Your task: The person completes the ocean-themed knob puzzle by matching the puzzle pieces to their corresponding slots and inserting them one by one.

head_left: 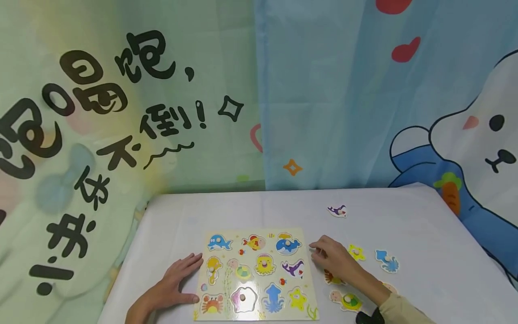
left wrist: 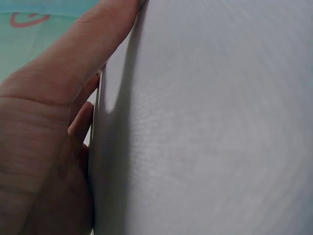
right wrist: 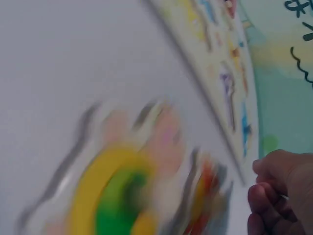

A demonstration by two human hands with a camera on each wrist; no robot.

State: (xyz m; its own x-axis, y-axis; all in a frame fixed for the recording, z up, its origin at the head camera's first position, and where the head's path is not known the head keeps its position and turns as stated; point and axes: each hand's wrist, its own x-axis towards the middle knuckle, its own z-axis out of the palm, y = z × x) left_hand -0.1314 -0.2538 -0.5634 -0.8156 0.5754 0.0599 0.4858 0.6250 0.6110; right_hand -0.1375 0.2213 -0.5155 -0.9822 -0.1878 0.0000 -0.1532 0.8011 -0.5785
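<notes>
A wooden peg puzzle board (head_left: 226, 276) with sea animals lies on the white table. My left hand (head_left: 174, 283) rests at its left edge, fingers extended and thumb by the lower corner; in the left wrist view the hand (left wrist: 44, 122) lies along the edge. Just off the board's right edge is my right hand (head_left: 333, 258), fingers loosely bent, with no piece visible in them. Beneath that forearm lie a crab piece (head_left: 332, 277) and a turtle piece (head_left: 350, 301), the turtle (right wrist: 122, 191) blurred in the right wrist view. The forearm partly covers the crab.
Right of my hand lie a yellow starfish piece (head_left: 356, 252) and a blue squid piece (head_left: 387, 261). Farther back is a purple dolphin-like piece (head_left: 337, 211). Another piece (head_left: 390, 287) is mostly hidden behind my right forearm. Printed curtains (head_left: 323, 112) hang behind the table.
</notes>
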